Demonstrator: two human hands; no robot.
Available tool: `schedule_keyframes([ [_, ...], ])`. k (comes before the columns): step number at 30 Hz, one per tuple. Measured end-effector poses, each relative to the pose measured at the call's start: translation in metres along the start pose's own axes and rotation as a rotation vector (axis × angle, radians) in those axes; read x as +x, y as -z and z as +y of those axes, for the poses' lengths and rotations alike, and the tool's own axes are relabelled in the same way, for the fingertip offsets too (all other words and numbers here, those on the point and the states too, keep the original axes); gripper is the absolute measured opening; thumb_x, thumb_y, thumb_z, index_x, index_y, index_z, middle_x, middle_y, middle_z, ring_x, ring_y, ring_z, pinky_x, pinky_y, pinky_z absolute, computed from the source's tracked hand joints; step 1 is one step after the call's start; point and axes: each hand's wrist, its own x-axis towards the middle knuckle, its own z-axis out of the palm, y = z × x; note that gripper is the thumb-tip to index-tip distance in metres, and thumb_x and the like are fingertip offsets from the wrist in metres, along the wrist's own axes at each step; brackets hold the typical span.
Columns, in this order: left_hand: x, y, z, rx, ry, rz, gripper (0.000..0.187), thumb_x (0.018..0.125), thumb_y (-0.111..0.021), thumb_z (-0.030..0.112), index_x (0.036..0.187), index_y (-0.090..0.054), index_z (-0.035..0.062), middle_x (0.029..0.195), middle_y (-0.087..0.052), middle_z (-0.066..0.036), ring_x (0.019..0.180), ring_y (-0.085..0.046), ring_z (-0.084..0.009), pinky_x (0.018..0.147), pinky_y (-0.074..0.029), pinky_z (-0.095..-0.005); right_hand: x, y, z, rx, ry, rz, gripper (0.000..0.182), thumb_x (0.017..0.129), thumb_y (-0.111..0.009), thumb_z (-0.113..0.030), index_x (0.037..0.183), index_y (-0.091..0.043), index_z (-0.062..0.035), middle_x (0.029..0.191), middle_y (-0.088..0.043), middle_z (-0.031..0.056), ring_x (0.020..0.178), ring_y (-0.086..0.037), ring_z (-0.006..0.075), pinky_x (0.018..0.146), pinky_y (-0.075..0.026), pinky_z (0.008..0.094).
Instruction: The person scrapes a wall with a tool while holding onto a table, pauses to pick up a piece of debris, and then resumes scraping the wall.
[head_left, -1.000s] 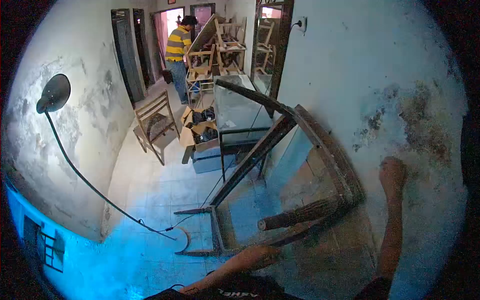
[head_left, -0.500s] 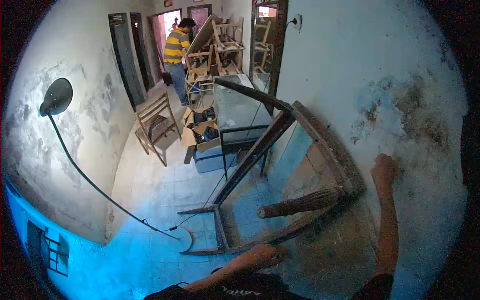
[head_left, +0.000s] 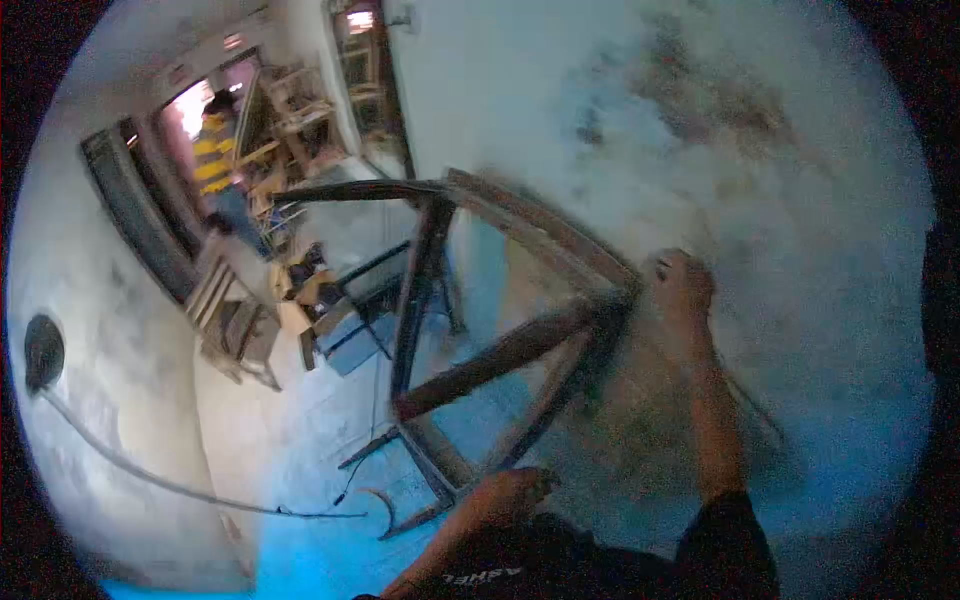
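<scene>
A dark wooden furniture frame point(head_left: 520, 355) with legs and rails stands tipped on its side on the floor before me, close to the wall. My left hand point(head_left: 508, 494) has its fingers curled beside the lower rail. Whether it grips that rail or something small is hidden. Just right of the frame's upper right corner is my right hand point(head_left: 685, 285), closed and raised near the wall. What it holds, if anything, cannot be made out.
A wooden chair point(head_left: 235, 315), an open cardboard box point(head_left: 292, 312) and a blue bin point(head_left: 350, 340) stand beyond the frame. A lamp point(head_left: 45, 352) on a thin stem is at left. A person in a striped shirt point(head_left: 213, 155) is near stacked wooden furniture point(head_left: 300, 110) at the back.
My view has swung right and tilted, blurring the room. The frame appears turned, its thick leg now reaching across the middle. My right hand is closer to the frame's corner.
</scene>
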Motion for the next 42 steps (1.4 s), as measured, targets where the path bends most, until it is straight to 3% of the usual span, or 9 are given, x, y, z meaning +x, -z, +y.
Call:
schedule_keyframes([
  [2,0.007,0.012,0.019,0.052,0.290,-0.162,0.032,0.079,-0.048,0.013,0.111,-0.049,0.0074,0.108,-0.053,-0.015,0.098,-0.053,-0.0288,0.082,-0.042,-0.0365,-0.024,-0.004,0.017,0.133,-0.017,0.090,0.017,0.070,-0.061,-0.017,0.083,-0.062,-0.0052,0.084,-0.061,0.0130,0.075,-0.059,0.0270,0.067,-0.047,0.0337],
  [3,0.007,0.002,0.006,0.068,0.265,-0.217,0.032,0.079,-0.048,0.013,0.111,-0.049,0.0074,0.108,-0.053,-0.015,0.098,-0.053,-0.0288,0.082,-0.042,-0.0365,-0.035,-0.015,0.032,0.204,0.029,0.207,0.016,0.070,-0.062,-0.015,0.083,-0.063,-0.0059,0.085,-0.061,0.0125,0.075,-0.060,0.0262,0.067,-0.047,0.0325],
  [5,0.007,-0.022,-0.032,0.005,-0.021,0.157,0.026,0.083,-0.046,0.026,0.101,-0.057,0.0105,0.093,-0.060,-0.014,0.085,-0.057,-0.0305,0.074,-0.045,-0.0392,-0.051,-0.014,0.043,0.203,-0.100,0.155,0.016,0.070,-0.062,-0.015,0.084,-0.063,-0.0064,0.084,-0.061,0.0118,0.075,-0.060,0.0254,0.066,-0.047,0.0323],
  [12,0.011,-0.007,-0.012,0.018,-0.054,0.080,0.025,0.084,-0.045,0.026,0.099,-0.059,0.0128,0.093,-0.060,-0.012,0.083,-0.058,-0.0296,0.073,-0.046,-0.0385,-0.065,0.020,0.038,0.178,-0.222,0.214,0.017,0.068,-0.065,-0.015,0.084,-0.064,-0.0073,0.080,-0.062,0.0104,0.069,-0.061,0.0217,0.062,-0.047,0.0285],
  [14,0.016,-0.005,-0.012,0.014,0.064,-0.070,0.022,0.081,-0.049,0.013,0.101,-0.056,0.0060,0.104,-0.056,-0.013,0.099,-0.052,-0.0297,0.085,-0.040,-0.0361,-0.054,0.036,0.045,0.153,-0.244,0.234,0.017,0.068,-0.065,-0.015,0.083,-0.064,-0.0074,0.079,-0.062,0.0103,0.068,-0.061,0.0209,0.062,-0.047,0.0278],
  [16,0.020,-0.005,-0.006,0.000,0.031,-0.065,0.022,0.081,-0.049,0.013,0.100,-0.056,0.0067,0.103,-0.056,-0.013,0.098,-0.053,-0.0296,0.083,-0.041,-0.0360,-0.045,0.047,0.057,0.286,-0.118,0.519,0.016,0.069,-0.065,-0.015,0.082,-0.064,-0.0063,0.077,-0.063,0.0096,0.069,-0.061,0.0185,0.062,-0.046,0.0271],
  [22,0.015,0.001,-0.010,0.001,-0.030,0.008,0.021,0.080,-0.050,0.012,0.100,-0.056,0.0099,0.102,-0.057,-0.011,0.092,-0.055,-0.0297,0.077,-0.044,-0.0361,-0.045,0.103,0.036,0.195,-0.210,0.715,0.014,0.070,-0.064,-0.013,0.081,-0.065,-0.0047,0.076,-0.063,0.0094,0.068,-0.061,0.0177,0.063,-0.046,0.0270],
  [29,0.017,0.010,-0.007,0.014,-0.037,0.070,0.022,0.079,-0.051,0.012,0.100,-0.056,0.0090,0.100,-0.058,-0.011,0.089,-0.057,-0.0286,0.075,-0.045,-0.0363,0.005,0.052,0.049,0.132,-0.229,0.747,0.019,0.069,-0.064,-0.026,0.077,-0.065,-0.0084,0.072,-0.062,0.0096,0.062,-0.060,0.0254,0.058,-0.046,0.0331],
  [42,0.026,0.011,-0.006,-0.036,-0.064,-0.034,0.022,0.079,-0.053,0.013,0.100,-0.056,0.0098,0.102,-0.057,-0.011,0.092,-0.056,-0.0279,0.076,-0.046,-0.0358,-0.002,0.067,0.033,0.211,-0.252,0.722,0.015,0.066,-0.064,-0.018,0.077,-0.064,-0.0079,0.075,-0.063,0.0080,0.063,-0.060,0.0243,0.060,-0.046,0.0310],
])
